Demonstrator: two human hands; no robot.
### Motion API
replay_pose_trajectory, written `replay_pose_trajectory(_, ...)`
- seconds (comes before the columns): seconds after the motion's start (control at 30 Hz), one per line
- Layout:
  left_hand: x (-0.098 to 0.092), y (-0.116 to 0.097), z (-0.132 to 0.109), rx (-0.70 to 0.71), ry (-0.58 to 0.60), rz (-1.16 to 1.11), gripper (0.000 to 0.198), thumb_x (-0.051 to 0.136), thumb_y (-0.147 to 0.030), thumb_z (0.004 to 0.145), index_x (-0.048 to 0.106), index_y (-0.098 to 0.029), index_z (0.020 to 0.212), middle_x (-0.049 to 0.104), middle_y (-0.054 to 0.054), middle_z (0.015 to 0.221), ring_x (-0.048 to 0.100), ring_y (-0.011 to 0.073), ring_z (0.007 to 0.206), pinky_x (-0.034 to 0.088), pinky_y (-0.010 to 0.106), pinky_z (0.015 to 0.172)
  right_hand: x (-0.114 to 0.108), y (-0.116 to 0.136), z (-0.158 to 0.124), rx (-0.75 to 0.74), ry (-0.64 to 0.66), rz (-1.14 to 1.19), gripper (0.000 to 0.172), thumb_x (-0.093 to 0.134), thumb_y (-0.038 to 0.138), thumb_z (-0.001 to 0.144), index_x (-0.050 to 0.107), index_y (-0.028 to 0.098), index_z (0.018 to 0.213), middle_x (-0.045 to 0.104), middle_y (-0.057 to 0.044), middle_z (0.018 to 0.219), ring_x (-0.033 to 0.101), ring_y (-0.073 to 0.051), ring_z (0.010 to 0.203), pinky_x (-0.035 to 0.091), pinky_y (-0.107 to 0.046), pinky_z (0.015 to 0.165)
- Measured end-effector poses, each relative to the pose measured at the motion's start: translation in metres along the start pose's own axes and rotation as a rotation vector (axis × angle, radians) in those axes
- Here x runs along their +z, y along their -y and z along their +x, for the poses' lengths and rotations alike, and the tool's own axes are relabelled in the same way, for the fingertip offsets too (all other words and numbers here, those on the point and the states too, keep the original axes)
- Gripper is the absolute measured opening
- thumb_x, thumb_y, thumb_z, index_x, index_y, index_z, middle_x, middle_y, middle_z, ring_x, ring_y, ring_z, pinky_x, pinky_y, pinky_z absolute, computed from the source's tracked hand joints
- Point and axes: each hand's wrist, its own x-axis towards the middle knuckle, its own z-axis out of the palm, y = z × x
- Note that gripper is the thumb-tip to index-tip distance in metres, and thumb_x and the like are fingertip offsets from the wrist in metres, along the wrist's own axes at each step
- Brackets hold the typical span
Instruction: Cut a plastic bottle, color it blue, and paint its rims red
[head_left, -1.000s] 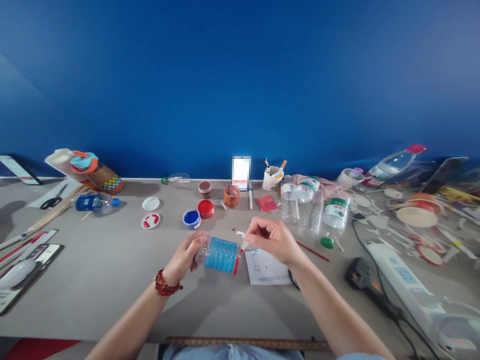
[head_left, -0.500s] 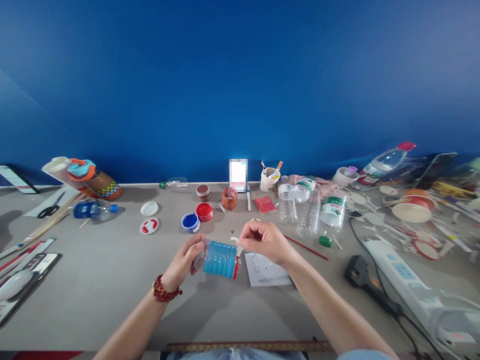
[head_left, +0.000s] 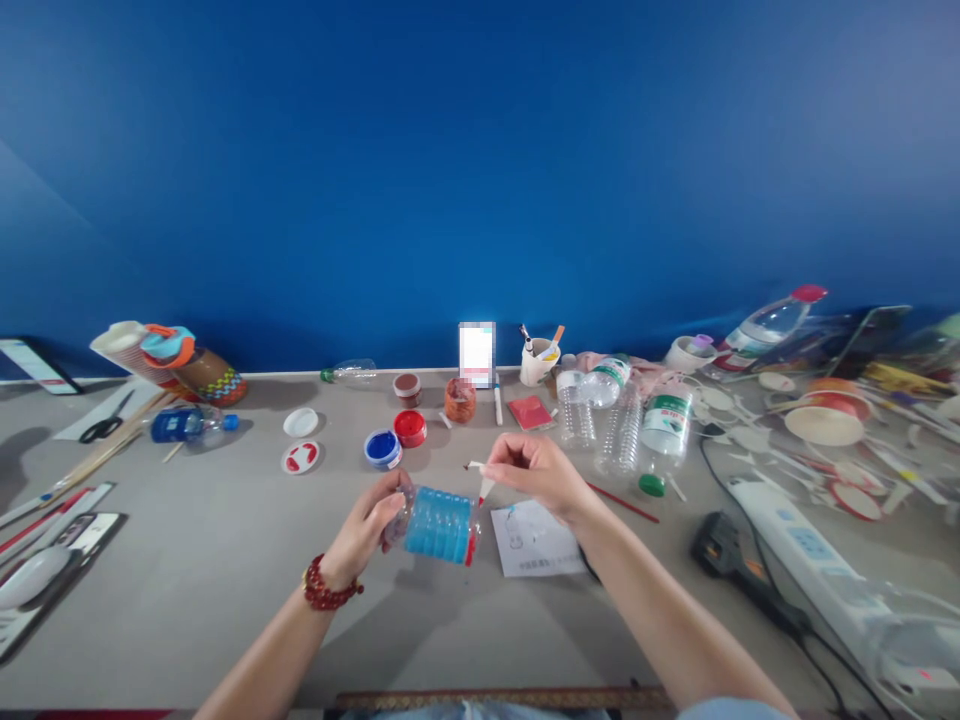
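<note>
My left hand (head_left: 373, 526) is wrapped round the neck end of a cut plastic bottle painted light blue (head_left: 439, 525), held sideways above the grey table (head_left: 195, 560). A red band runs along the bottle's cut edge. My right hand (head_left: 537, 470) pinches a thin white paintbrush (head_left: 484, 484), its red tip touching the bottle's red rim. A red bead bracelet (head_left: 324, 590) circles my left wrist.
Open pots of blue paint (head_left: 382, 447) and red paint (head_left: 410, 427) stand behind the hands, with a white sheet (head_left: 538, 540) under my right wrist. Clear bottles (head_left: 622, 420) lie right of centre. A power strip (head_left: 795, 545) and black cable lie at right. Scissors (head_left: 105, 420) rest far left.
The brush tip has shifted slightly along the bottle's red rim, and both hands with the bottle have drifted a little. The view has tilted a bit.
</note>
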Motion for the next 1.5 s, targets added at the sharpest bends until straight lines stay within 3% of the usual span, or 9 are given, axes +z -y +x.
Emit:
replay_pose_trajectory(0.17, -0.002, 0.003, 0.0, -0.011, -0.014, -0.004, 0.044, 0.056, -0.063, 0.081, 0.054, -0.019, 0.087, 0.042, -0.008, 0.057, 0.035, 0.007, 0.042, 0.03, 0.017, 0.037, 0.004, 0.0, -0.005, 0.0, 0.1, 0.037, 0.024, 0.076, 0.036, 0.071, 0.061, 0.018, 0.063, 0.048, 0.006, 0.056, 0.037, -0.007, 0.052, 0.026, -0.023, 0.051)
replay_pose_trajectory(0.37, -0.001, -0.001, -0.001, 0.001, 0.007, 0.002, 0.044, 0.055, -0.063, 0.082, 0.053, -0.019, 0.08, 0.042, -0.007, 0.057, 0.036, 0.0072, 0.044, 0.031, 0.017, 0.038, 0.001, 0.0, -0.004, -0.009, -0.029, -0.01, 0.023, 0.076, 0.033, 0.07, 0.06, 0.018, 0.063, 0.042, 0.008, 0.052, 0.03, -0.006, 0.049, 0.022, -0.023, 0.049)
replay_pose_trajectory(0.57, -0.002, 0.003, 0.0, -0.007, -0.006, -0.005, 0.044, 0.056, -0.063, 0.081, 0.054, -0.019, 0.087, 0.043, -0.007, 0.057, 0.035, 0.0067, 0.041, 0.03, 0.017, 0.037, 0.006, 0.002, -0.01, -0.023, 0.084, 0.01, 0.025, 0.076, 0.036, 0.072, 0.061, 0.018, 0.064, 0.049, 0.005, 0.057, 0.038, -0.007, 0.052, 0.026, -0.023, 0.051)
replay_pose_trajectory(0.77, -0.001, -0.001, -0.003, 0.017, 0.034, 0.014, 0.043, 0.053, -0.062, 0.084, 0.052, -0.019, 0.081, 0.042, -0.007, 0.058, 0.036, 0.0073, 0.043, 0.032, 0.017, 0.038, 0.001, 0.0, -0.005, -0.037, -0.048, -0.021, 0.025, 0.077, 0.036, 0.072, 0.061, 0.018, 0.063, 0.046, 0.007, 0.053, 0.032, -0.006, 0.049, 0.022, -0.022, 0.048)
replay_pose_trajectory(0.9, -0.004, 0.006, -0.001, -0.008, 0.002, -0.022, 0.042, 0.055, -0.061, 0.083, 0.055, -0.019, 0.086, 0.044, -0.007, 0.059, 0.037, 0.0071, 0.043, 0.031, 0.017, 0.038, -0.003, 0.006, -0.01, -0.026, -0.019, 0.063, 0.022, 0.077, 0.037, 0.075, 0.066, 0.019, 0.069, 0.042, 0.009, 0.046, 0.03, -0.005, 0.042, 0.02, -0.021, 0.043)
replay_pose_trajectory(1.03, -0.006, 0.012, 0.002, -0.019, 0.004, -0.046, 0.042, 0.056, -0.06, 0.083, 0.056, -0.019, 0.09, 0.046, -0.006, 0.06, 0.038, 0.0075, 0.044, 0.032, 0.017, 0.039, -0.003, 0.006, -0.016, -0.027, 0.088, 0.205, 0.017, 0.076, 0.035, 0.078, 0.07, 0.019, 0.079, 0.055, 0.006, 0.045, 0.043, -0.006, 0.039, 0.029, -0.02, 0.041)
replay_pose_trajectory(1.23, -0.011, 0.012, 0.0, -0.022, 0.013, -0.058, 0.037, 0.057, -0.055, 0.085, 0.058, -0.019, 0.092, 0.046, -0.006, 0.061, 0.04, 0.0086, 0.047, 0.033, 0.018, 0.042, -0.008, 0.005, -0.02, -0.082, 0.188, 0.307, 0.019, 0.069, 0.036, 0.085, 0.07, 0.018, 0.087, 0.074, -0.006, 0.073, 0.059, -0.01, 0.054, 0.042, -0.02, 0.044)
replay_pose_trajectory(1.37, -0.017, 0.011, -0.002, -0.006, 0.029, -0.07, 0.038, 0.057, -0.057, 0.084, 0.057, -0.02, 0.091, 0.045, -0.005, 0.063, 0.038, 0.0089, 0.048, 0.032, 0.019, 0.044, -0.005, 0.003, -0.011, -0.113, 0.057, 0.14, 0.017, 0.066, 0.035, 0.087, 0.065, 0.019, 0.087, 0.073, -0.005, 0.076, 0.059, -0.011, 0.054, 0.046, -0.021, 0.044)
replay_pose_trajectory(1.5, -0.027, 0.01, -0.004, 0.079, 0.007, -0.138, 0.047, 0.059, -0.065, 0.079, 0.058, -0.018, 0.086, 0.049, -0.002, 0.065, 0.04, 0.0105, 0.053, 0.034, 0.022, 0.05, 0.011, 0.004, 0.009, -0.191, -0.026, -0.245, 0.023, 0.056, 0.027, 0.091, 0.058, 0.022, 0.113, 0.073, -0.003, 0.082, 0.065, -0.014, 0.061, 0.051, -0.025, 0.055)
